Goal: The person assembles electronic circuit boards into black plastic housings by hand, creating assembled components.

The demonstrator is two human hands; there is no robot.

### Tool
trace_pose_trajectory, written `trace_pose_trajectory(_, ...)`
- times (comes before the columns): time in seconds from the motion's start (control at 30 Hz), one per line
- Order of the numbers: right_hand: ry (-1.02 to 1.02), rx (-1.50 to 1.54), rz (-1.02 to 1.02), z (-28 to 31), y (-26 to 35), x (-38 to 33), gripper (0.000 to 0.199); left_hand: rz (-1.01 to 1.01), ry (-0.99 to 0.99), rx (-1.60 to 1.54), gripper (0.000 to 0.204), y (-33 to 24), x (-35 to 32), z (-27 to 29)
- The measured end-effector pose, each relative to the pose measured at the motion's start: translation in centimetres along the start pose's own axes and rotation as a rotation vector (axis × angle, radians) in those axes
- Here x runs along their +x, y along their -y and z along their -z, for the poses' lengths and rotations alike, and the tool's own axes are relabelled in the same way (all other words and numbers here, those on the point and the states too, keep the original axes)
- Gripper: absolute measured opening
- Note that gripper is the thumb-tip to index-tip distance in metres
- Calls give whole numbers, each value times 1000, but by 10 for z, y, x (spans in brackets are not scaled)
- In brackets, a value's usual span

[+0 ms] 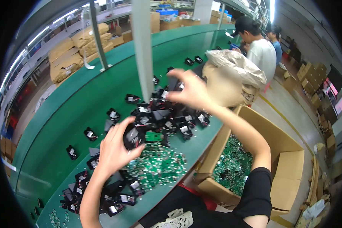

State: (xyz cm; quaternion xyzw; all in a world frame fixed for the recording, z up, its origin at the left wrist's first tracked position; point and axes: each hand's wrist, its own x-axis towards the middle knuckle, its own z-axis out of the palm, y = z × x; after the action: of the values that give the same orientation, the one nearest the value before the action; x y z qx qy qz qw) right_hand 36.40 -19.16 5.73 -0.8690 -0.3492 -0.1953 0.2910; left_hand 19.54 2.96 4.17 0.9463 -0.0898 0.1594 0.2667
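Tube lights (272, 10) shine above a grey floor (288, 102) with a yellow line (279, 113).

Bright ceiling tubes (272, 11), fisheye-bowed edges

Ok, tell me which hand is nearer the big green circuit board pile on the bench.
Left. The left hand, curled around a black housing, is beside the circuit board pile; the right hand is farther away, over the heaped black housings.

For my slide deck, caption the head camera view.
Left hand grips a black plastic housing beside small green circuit boards; right hand hovers over piled black housings.
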Motion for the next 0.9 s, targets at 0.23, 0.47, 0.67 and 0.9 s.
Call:
trace_pose_trajectory(0.23, -219, -186, -497, 5, -175, 17, 74, -68, -105, 62, 66, -30, 127, -100)
trace_pose_trajectory(0.47, -297, -225, -468, -50, -213, 27, 66, -102, -68, 197, 68, -57, 183, -142)
trace_pose_trajectory(0.67, -65, -372, -475, -53, -215, 15, 51, -241, -30, 372, 69, -51, 213, -158)
trace_pose_trajectory(0.9, -351, -59, -276, -64, -233, 4, 42, -286, 200, 563, 87, -60, 237, -188)
